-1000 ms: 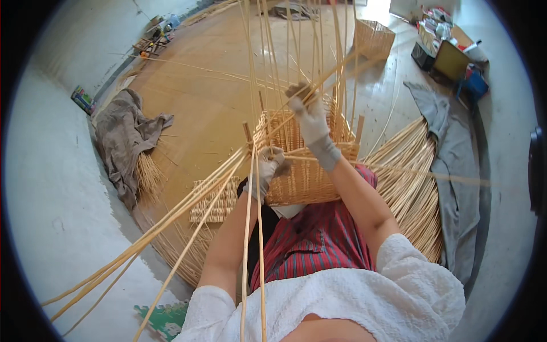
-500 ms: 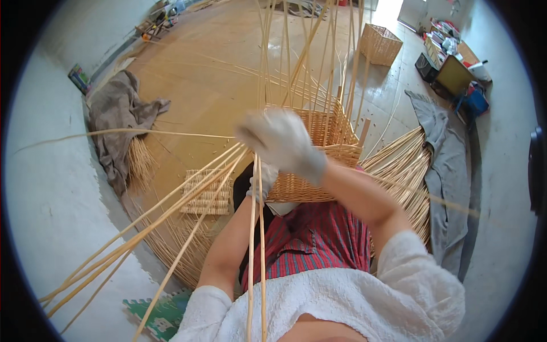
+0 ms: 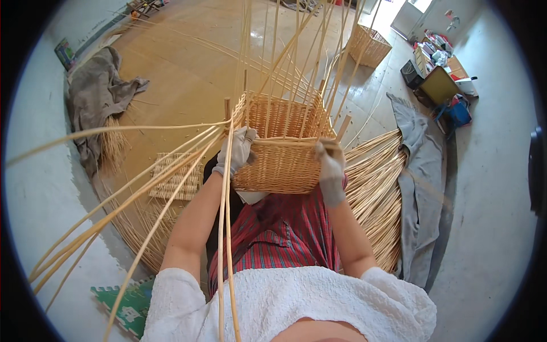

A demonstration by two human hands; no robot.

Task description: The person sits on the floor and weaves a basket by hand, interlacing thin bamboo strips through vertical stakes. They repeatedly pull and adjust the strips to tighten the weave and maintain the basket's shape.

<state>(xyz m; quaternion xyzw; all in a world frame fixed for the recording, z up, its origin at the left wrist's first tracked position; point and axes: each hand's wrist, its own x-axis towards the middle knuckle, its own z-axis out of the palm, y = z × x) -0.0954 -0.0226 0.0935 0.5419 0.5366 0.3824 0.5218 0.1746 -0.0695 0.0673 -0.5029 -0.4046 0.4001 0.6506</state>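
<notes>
A partly woven wicker basket [image 3: 279, 168] sits over my lap, its tall upright rods rising from the walls. My left hand [image 3: 238, 149], in a pale work glove, grips the basket's near left corner. Just beside that hand, several long loose rods [image 3: 188, 149] fan out leftward, and two more hang down toward me. My right hand [image 3: 330, 166], gloved too, is closed at the near right corner, on a thin rod [image 3: 293, 140] lying along the top of the near wall. Short wooden stakes [image 3: 343, 127] stand at the corners. The right fingertips are slightly blurred.
Bundled rods [image 3: 376, 199] lie to my right beside a grey cloth [image 3: 419, 188]. Another grey cloth [image 3: 99, 108] covers rods at the left. A small woven panel [image 3: 174, 176] lies on the floor. Farther off stand a finished basket [image 3: 370, 45] and assorted household items [image 3: 439, 85].
My right hand has moved from above the left corner across to the near right corner. The left hand and basket corner now show uncovered. The whole view has shifted slightly.
</notes>
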